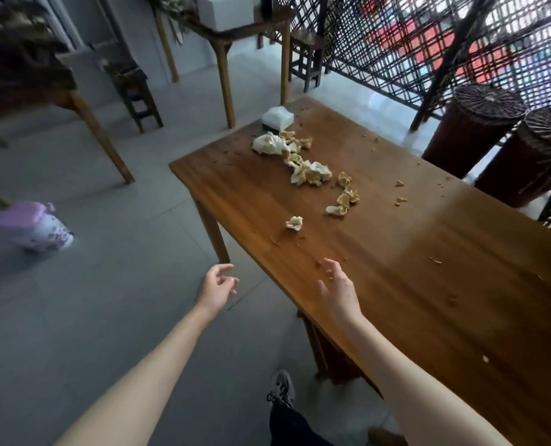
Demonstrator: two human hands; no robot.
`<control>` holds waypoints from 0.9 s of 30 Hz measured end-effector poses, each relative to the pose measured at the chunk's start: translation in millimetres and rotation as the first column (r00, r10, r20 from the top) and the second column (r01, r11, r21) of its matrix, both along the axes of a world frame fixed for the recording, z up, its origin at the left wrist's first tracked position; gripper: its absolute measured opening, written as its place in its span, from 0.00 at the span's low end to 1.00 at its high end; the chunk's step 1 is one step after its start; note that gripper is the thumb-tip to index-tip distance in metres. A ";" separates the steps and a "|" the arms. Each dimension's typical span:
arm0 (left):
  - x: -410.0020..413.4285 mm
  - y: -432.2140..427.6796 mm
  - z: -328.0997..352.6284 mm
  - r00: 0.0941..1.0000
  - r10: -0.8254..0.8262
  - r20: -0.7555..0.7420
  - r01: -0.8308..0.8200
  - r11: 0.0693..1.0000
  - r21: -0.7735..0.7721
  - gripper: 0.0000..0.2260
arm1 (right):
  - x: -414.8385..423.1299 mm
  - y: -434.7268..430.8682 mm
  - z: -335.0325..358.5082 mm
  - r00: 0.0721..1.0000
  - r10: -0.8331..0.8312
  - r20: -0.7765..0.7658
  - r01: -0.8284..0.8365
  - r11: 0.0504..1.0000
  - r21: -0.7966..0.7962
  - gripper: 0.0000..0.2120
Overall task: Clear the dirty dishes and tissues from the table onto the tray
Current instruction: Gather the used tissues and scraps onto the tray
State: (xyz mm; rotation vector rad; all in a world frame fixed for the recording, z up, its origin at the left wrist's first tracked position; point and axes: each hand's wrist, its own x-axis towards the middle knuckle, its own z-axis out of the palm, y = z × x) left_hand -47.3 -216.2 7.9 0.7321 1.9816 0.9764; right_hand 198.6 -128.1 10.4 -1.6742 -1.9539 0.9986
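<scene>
Head view: both arms are stretched forward and nothing is held in either hand. The left hand (217, 289) is held over the floor just off the long edge of the table (396, 252), its fingers loosely curled and empty. The right hand (338, 291) is raised over the near part of the top, its fingers spread and relaxed, with nothing gripped. This open posture is judged to be a reach being set up, with the fingers kept loose so that a soft, light wad can be pinched.

The crumpled tissues (309, 172) are strewn in a loose trail along the middle of the top, presumably dropped where they were used. A clean-looking tissue stack (277, 118) is set at the far corner, and crumbs (399, 200) are scattered around. Because of blur, it cannot be told whether every stained lump is tissue or whether some are food scraps.

One small wad (294, 223) is set apart from the trail and lies nearest. It is found ahead of the right hand and slightly to its left, clear of the fingertips and not touched. The rest of the trail lies well beyond it. No tray and no dishes are shown, so the place for the tissues cannot be given.
</scene>
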 end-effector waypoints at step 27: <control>-178.7 310.8 7.6 0.918 -0.391 0.067 0.394 0.917 -0.054 0.11 | -162.5 184.2 -48.9 0.919 -0.196 0.342 0.271 0.945 -0.185 0.09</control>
